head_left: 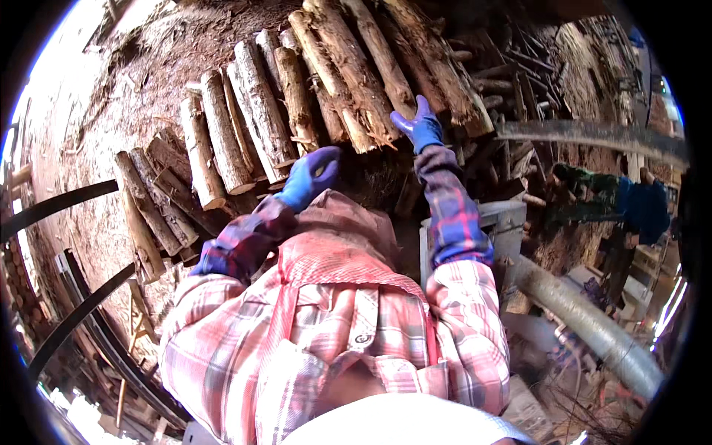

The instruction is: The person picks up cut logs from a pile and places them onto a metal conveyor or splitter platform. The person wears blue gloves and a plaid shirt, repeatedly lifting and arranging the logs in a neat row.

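Observation:
Several peeled logs (356,70) lie side by side in a slanting row ahead of me, their near ends facing my body. My right hand (420,127), in a blue and purple glove, reaches to the near end of a slim log (380,55). Its thumb and fingers spread in a V by that end, not wrapped round it. Lower and to the left is my left hand (310,179), gloved alike, just below the end of a shorter log (297,96). Thumb and fingers stand apart there, with nothing seen between them.
Curved black bars (67,200) cross at the left. On the right are a grey beam (593,139), a grey metal frame (508,219) beside my right arm, and a thick metal pipe (593,326). Another person (641,204) is farther right. Bark litter (141,67) covers the ground.

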A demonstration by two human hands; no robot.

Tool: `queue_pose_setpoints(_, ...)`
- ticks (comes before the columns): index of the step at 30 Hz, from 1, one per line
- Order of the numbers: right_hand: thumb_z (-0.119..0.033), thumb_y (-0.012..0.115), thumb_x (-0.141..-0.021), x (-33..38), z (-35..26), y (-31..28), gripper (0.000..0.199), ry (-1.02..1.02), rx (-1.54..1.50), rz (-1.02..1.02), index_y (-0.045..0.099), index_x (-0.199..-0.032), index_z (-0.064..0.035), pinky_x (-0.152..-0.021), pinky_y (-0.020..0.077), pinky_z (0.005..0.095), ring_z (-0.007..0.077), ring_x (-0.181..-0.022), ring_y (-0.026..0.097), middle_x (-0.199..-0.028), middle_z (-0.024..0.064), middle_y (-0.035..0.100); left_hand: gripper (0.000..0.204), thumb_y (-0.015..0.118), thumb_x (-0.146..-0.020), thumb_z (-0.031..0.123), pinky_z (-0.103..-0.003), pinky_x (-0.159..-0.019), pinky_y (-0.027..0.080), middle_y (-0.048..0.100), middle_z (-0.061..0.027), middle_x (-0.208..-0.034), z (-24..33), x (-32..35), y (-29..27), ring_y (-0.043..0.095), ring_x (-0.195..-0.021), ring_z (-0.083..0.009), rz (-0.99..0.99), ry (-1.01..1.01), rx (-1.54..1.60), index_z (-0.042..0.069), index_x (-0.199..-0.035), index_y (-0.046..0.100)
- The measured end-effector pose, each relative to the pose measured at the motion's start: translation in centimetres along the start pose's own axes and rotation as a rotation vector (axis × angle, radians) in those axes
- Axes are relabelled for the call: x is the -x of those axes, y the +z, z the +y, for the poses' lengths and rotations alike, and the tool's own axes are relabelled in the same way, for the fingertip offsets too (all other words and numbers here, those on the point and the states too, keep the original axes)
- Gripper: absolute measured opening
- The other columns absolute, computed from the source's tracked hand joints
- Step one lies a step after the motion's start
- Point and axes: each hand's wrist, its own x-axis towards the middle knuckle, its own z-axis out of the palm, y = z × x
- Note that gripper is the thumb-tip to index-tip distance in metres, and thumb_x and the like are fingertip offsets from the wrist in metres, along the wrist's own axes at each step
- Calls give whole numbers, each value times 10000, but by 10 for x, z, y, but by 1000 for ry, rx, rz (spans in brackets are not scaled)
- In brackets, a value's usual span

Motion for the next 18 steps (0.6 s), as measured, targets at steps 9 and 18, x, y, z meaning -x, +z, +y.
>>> queue_pose_setpoints(9,-310,682,-815,-3,-11,-10,512,87,-1076,-387,575,-1199,12,-891,488,299,183,-986,620,-1093,119,640,353,609,-915,240,-263,-842,478,647,-61,-1015,31,-66,-24,600,-964,-140,32,-313,714,17,-1187,580)
queue_pose_setpoints(18,-162,809,-722,200,-18,6,794,-100,-803,202,373,-1363,7,-1024,385,347,235,-1217,460,-1352,116,458,138,641,-874,187,-259,-512,408,558,19,-706,124,-116,118,524,-588,-106,-230,-102,1191,85,-941,576)
